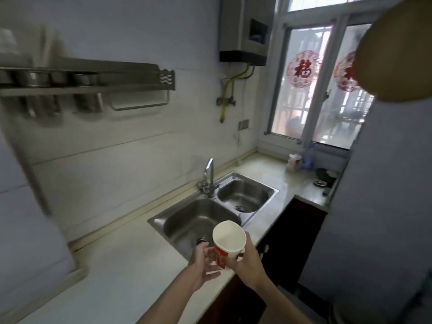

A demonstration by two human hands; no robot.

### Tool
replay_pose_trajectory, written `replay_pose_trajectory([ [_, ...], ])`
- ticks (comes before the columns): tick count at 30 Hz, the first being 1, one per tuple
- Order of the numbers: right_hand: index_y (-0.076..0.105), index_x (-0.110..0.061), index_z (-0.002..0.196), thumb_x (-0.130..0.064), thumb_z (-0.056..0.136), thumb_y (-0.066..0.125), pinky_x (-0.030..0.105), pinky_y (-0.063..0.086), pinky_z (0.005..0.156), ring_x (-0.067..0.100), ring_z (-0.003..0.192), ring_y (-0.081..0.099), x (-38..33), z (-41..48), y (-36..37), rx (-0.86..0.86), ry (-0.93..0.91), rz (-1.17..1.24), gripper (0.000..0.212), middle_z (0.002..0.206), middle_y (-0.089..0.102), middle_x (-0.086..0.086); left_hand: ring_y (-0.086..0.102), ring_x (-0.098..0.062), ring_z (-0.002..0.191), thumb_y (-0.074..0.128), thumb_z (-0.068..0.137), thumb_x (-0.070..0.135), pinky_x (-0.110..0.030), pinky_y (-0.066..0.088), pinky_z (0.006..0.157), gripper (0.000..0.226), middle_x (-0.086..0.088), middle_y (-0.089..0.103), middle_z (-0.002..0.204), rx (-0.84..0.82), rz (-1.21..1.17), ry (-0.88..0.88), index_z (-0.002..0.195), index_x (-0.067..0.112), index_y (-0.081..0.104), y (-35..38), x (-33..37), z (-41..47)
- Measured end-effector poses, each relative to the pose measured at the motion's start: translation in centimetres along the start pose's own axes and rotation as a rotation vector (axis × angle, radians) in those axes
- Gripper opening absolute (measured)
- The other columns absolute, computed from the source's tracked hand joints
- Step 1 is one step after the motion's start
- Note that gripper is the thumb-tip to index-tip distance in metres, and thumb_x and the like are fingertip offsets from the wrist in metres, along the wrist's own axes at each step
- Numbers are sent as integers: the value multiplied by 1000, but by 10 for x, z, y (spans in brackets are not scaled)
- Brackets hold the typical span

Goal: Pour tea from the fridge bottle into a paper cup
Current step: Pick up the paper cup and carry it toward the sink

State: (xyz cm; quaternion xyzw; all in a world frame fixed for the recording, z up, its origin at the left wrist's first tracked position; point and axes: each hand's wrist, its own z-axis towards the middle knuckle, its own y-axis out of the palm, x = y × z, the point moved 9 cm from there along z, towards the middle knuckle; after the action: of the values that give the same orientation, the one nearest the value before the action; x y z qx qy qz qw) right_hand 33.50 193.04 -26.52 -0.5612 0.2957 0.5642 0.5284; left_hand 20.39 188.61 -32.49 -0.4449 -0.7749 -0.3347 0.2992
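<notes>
Firstly, a pale countertop (121, 272) runs from the near left to the far right, along a white tiled wall. A steel double sink (261, 183) is set into it, with a big basin near and a small basin far, and a tap (208, 175) stands at its far left edge. On the right, a tall white fridge (383, 206) fills the side of the view. Far right on the counter, under the window (315, 85), stand a small can (294, 162) and a blue bottle (308, 157), just beside each other; both are blurred.

Near the middle, both hands hold one paper cup (228, 242) above the near edge of the sink. It is white inside, red print outside, and tilted. The right hand (249, 259) grips its side. The left hand (203, 265) is half closed, fingers touching the cup's lower part.
</notes>
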Motion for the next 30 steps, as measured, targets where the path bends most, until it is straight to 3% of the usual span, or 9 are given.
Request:
replay_pose_trajectory([
  [4,49,-25,120,-19,62,82,16,51,78,1,101,63,19,10,-74,83,25,-19,67,111,66,-5,60,-31,80,38,96,37,-36,47,73,37,-13,62,94,-69,16,-35,98,7,61,77,-5,28],
  [9,47,-27,126,-9,68,85,19,51,83,1,107,62,41,22,-155,182,42,-42,72,117,64,-8,62,-32,84,36,97,37,-38,46,72,38,-12,65,94,-156,73,-61,102,8,61,162,-8,54],
  [15,45,-31,129,-32,59,83,27,54,90,0,110,60,65,44,-226,305,94,-46,80,119,62,-12,62,-34,90,36,96,38,-38,47,76,43,-16,65,104,-273,169,-102,112,6,62,244,-6,92],
  [17,46,-27,128,-40,56,80,21,53,86,-2,107,60,71,57,-247,348,96,-47,80,117,63,-11,63,-35,96,39,95,39,-39,47,79,45,-17,66,108,-316,191,-120,116,6,61,269,-3,113],
  [19,47,-22,129,-42,59,79,16,52,83,-2,107,61,80,75,-267,377,98,-62,80,118,63,-9,62,-36,95,40,94,40,-39,47,79,47,-17,66,108,-350,204,-131,117,5,61,294,5,136],
  [23,48,-17,133,-34,68,82,29,55,88,12,112,63,101,116,-303,419,144,-118,75,121,64,-2,62,-35,92,36,96,39,-39,46,77,48,-18,65,108,-405,214,-170,119,4,60,338,25,176],
  [26,47,-17,132,-34,69,81,20,51,84,10,110,63,106,146,-324,488,150,-153,74,120,63,-2,62,-34,87,35,96,38,-37,46,73,49,-17,65,104,-449,223,-174,120,3,59,365,43,206],
  [30,47,-25,125,-19,74,82,5,46,74,-13,98,59,111,181,-345,528,139,-186,62,108,62,-15,61,-33,87,37,95,38,-37,47,72,48,-18,63,107,-471,254,-181,120,3,59,392,63,237],
])
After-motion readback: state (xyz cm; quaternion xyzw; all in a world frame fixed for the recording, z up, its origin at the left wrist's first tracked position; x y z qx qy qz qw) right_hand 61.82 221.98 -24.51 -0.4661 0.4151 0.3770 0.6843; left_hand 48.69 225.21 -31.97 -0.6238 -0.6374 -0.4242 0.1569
